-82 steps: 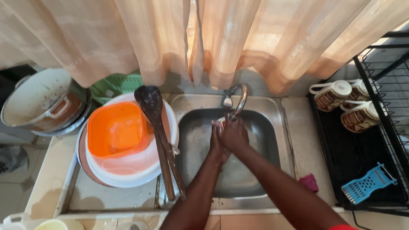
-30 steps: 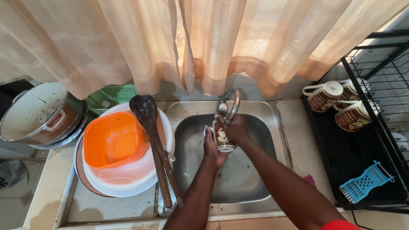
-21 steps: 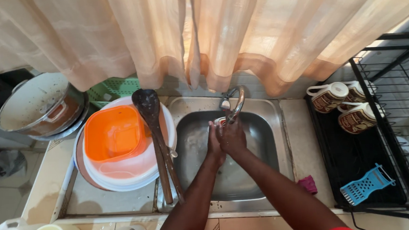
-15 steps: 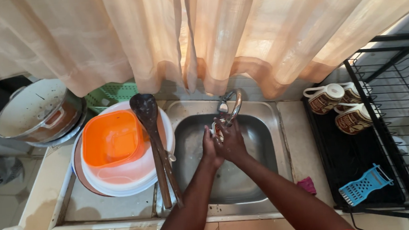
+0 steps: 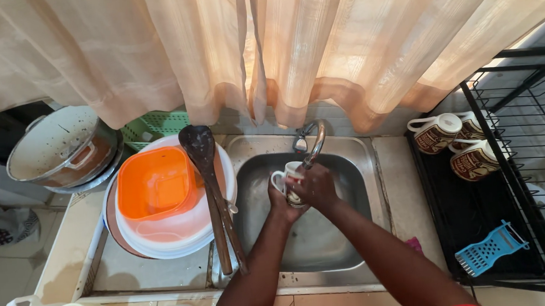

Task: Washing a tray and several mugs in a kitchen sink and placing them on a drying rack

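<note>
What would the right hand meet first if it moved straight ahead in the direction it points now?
Probably the white mug it already touches, held with the left hand; beyond it, the faucet.

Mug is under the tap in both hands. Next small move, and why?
Probably turn the white mug under the tap so the right hand can rub its other side. The left hand cups it from below, over the sink; the right hand covers only one side.
</note>
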